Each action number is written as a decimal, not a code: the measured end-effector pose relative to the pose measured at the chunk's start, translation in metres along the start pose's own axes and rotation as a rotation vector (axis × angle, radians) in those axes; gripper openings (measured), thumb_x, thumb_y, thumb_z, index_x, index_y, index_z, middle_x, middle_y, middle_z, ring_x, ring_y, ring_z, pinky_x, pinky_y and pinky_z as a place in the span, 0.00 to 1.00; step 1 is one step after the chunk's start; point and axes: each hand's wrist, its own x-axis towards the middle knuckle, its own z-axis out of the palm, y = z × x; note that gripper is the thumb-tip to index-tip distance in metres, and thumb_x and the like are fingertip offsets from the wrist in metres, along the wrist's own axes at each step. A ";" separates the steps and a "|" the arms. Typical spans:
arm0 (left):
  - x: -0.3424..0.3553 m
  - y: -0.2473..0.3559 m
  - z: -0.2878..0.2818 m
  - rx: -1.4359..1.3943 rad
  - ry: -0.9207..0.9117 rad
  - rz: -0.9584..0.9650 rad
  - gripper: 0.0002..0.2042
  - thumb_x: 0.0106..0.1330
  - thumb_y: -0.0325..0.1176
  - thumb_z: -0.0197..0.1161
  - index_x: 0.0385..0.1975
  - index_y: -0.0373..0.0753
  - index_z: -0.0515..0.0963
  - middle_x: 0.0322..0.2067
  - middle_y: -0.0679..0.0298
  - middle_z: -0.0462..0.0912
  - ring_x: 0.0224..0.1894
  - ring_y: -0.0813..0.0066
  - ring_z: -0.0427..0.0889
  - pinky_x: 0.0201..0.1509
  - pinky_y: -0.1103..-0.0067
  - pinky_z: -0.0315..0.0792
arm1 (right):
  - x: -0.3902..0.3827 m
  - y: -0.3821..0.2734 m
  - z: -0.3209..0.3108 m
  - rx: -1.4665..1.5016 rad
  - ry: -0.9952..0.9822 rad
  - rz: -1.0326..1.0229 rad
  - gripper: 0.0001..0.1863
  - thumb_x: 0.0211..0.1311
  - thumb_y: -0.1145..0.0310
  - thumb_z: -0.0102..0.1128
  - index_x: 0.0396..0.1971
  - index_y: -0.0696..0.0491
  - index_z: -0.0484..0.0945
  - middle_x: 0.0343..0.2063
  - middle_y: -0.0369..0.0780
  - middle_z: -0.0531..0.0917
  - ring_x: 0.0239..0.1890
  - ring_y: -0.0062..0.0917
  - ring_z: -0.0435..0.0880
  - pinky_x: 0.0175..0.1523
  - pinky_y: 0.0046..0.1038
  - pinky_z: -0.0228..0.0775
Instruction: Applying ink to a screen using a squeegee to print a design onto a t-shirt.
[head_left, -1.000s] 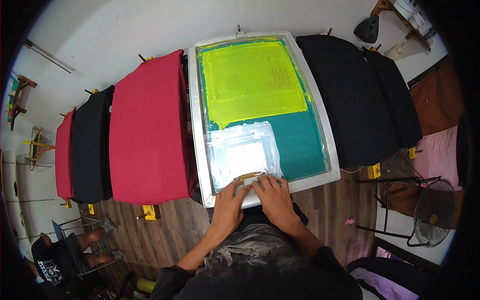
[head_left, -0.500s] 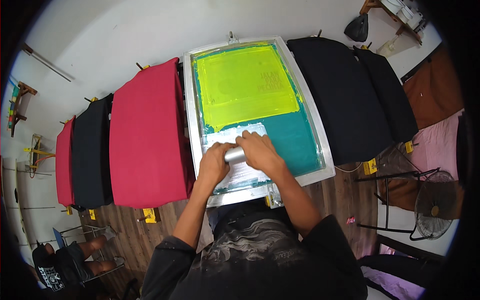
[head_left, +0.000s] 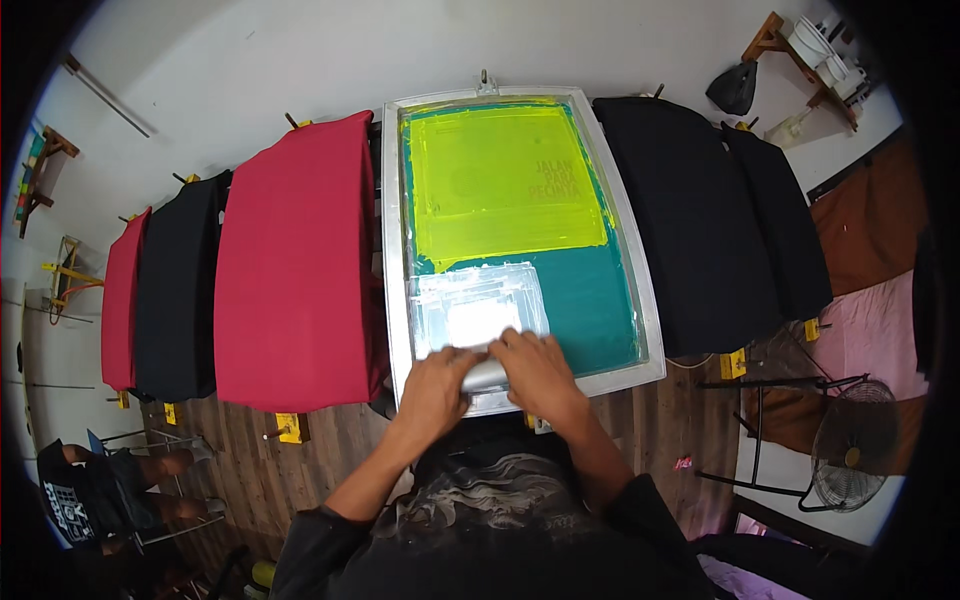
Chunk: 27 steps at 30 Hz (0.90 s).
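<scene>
Right now I grip the squeegee (head_left: pixel 487 372) with both left hand (head_left: pixel 437 385) and right hand (head_left: pixel 537 368); uneven pressure could smear ink on the screen (head_left: pixel 585 290).

Both hands cover most of the squeegee (head_left: pixel 487 374); its blade edge is hidden.

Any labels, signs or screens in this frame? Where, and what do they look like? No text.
Printing screen: centre, under both hands; rectangular grey metal frame, teal mesh with a yellow-green rectangle bearing faint lettering.
Yellow tags: on the near ends of the garment boards either side; small yellow rectangles with dark marks.
Black shirt with pale print: lower left, on a seated person.
Both hands, left hand and right hand, hold a grey squeegee at the frame's near edge.
</scene>
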 end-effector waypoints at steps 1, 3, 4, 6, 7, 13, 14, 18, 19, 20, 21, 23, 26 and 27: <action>0.014 -0.009 -0.001 0.003 0.046 0.013 0.28 0.43 0.17 0.62 0.50 0.41 0.78 0.38 0.50 0.80 0.41 0.46 0.80 0.46 0.63 0.76 | 0.016 0.009 0.002 0.011 0.060 -0.041 0.18 0.47 0.80 0.61 0.42 0.52 0.77 0.41 0.41 0.77 0.48 0.38 0.77 0.49 0.42 0.66; 0.039 -0.028 -0.007 -0.023 0.102 -0.051 0.23 0.46 0.17 0.61 0.47 0.39 0.80 0.40 0.50 0.81 0.43 0.48 0.81 0.48 0.64 0.76 | 0.053 0.014 -0.003 -0.049 0.091 -0.044 0.15 0.49 0.78 0.61 0.40 0.52 0.78 0.41 0.43 0.79 0.46 0.40 0.79 0.49 0.45 0.68; 0.052 -0.034 -0.011 -0.029 0.109 -0.054 0.22 0.47 0.17 0.60 0.46 0.39 0.80 0.41 0.50 0.81 0.44 0.48 0.81 0.49 0.64 0.76 | 0.069 0.016 -0.011 -0.051 0.080 -0.038 0.14 0.49 0.78 0.62 0.38 0.53 0.78 0.39 0.44 0.80 0.45 0.42 0.80 0.47 0.46 0.70; 0.072 -0.046 -0.009 0.037 0.154 -0.019 0.20 0.47 0.17 0.62 0.43 0.40 0.81 0.37 0.50 0.81 0.40 0.49 0.82 0.44 0.62 0.77 | 0.088 0.027 -0.015 0.000 0.072 -0.021 0.13 0.45 0.81 0.61 0.34 0.55 0.78 0.37 0.44 0.79 0.43 0.43 0.79 0.44 0.43 0.71; 0.073 -0.043 -0.008 0.031 0.155 -0.016 0.20 0.47 0.17 0.62 0.43 0.40 0.81 0.37 0.50 0.81 0.40 0.49 0.82 0.44 0.62 0.77 | 0.088 0.031 -0.018 0.027 0.040 -0.003 0.14 0.44 0.81 0.61 0.34 0.56 0.78 0.37 0.44 0.79 0.42 0.43 0.78 0.46 0.41 0.72; 0.049 -0.038 0.015 0.002 0.198 0.012 0.22 0.45 0.14 0.61 0.44 0.36 0.79 0.38 0.52 0.77 0.42 0.49 0.78 0.47 0.63 0.75 | 0.054 0.027 0.006 0.096 0.196 -0.060 0.22 0.39 0.83 0.62 0.40 0.55 0.79 0.41 0.41 0.77 0.46 0.40 0.76 0.49 0.39 0.73; 0.038 -0.033 0.015 -0.007 0.171 0.012 0.23 0.46 0.14 0.60 0.46 0.36 0.77 0.40 0.52 0.76 0.44 0.49 0.76 0.48 0.64 0.75 | 0.043 0.021 0.007 0.103 0.182 -0.053 0.25 0.37 0.83 0.63 0.43 0.56 0.78 0.42 0.42 0.76 0.46 0.40 0.75 0.49 0.39 0.73; -0.005 -0.011 0.032 -0.009 0.125 0.021 0.24 0.45 0.16 0.61 0.47 0.35 0.75 0.44 0.53 0.75 0.47 0.51 0.75 0.49 0.64 0.75 | -0.004 0.011 0.019 0.120 0.135 -0.016 0.29 0.33 0.83 0.64 0.45 0.57 0.77 0.43 0.43 0.76 0.48 0.41 0.75 0.51 0.38 0.71; -0.014 -0.007 0.035 -0.004 0.117 0.009 0.25 0.45 0.16 0.62 0.48 0.36 0.75 0.45 0.53 0.74 0.47 0.51 0.75 0.48 0.63 0.75 | -0.012 0.008 0.021 0.133 0.115 -0.019 0.29 0.33 0.83 0.64 0.45 0.56 0.77 0.43 0.43 0.76 0.48 0.42 0.75 0.51 0.38 0.71; -0.019 -0.002 0.032 -0.006 0.072 -0.001 0.23 0.45 0.17 0.62 0.46 0.36 0.75 0.44 0.53 0.75 0.47 0.52 0.76 0.47 0.63 0.74 | -0.019 0.004 0.020 0.143 0.103 -0.007 0.29 0.32 0.83 0.63 0.44 0.56 0.77 0.43 0.44 0.76 0.48 0.42 0.76 0.51 0.38 0.71; -0.018 -0.001 0.029 -0.020 0.090 -0.007 0.23 0.45 0.17 0.62 0.46 0.36 0.75 0.44 0.53 0.75 0.47 0.52 0.76 0.47 0.63 0.74 | -0.022 0.001 0.016 0.142 0.088 0.004 0.28 0.33 0.82 0.63 0.44 0.56 0.78 0.42 0.43 0.77 0.47 0.41 0.76 0.51 0.39 0.71; -0.015 -0.002 0.022 -0.003 -0.008 -0.018 0.26 0.44 0.18 0.63 0.49 0.38 0.76 0.44 0.56 0.77 0.48 0.53 0.77 0.49 0.64 0.74 | -0.014 0.002 0.007 0.100 0.049 -0.002 0.28 0.33 0.82 0.63 0.44 0.56 0.78 0.41 0.43 0.77 0.47 0.41 0.77 0.50 0.39 0.71; 0.008 -0.014 0.009 -0.012 0.101 -0.009 0.22 0.45 0.18 0.62 0.45 0.37 0.77 0.41 0.55 0.79 0.45 0.53 0.78 0.47 0.63 0.74 | 0.014 0.003 -0.004 0.051 0.064 -0.011 0.25 0.36 0.81 0.62 0.42 0.55 0.80 0.40 0.43 0.79 0.45 0.41 0.78 0.49 0.39 0.72; 0.021 -0.020 0.004 -0.009 0.122 -0.015 0.21 0.45 0.17 0.62 0.44 0.36 0.78 0.39 0.53 0.79 0.44 0.51 0.78 0.46 0.63 0.74 | 0.029 0.005 -0.009 0.049 0.060 -0.006 0.24 0.37 0.82 0.62 0.42 0.55 0.80 0.39 0.43 0.79 0.45 0.42 0.79 0.49 0.39 0.73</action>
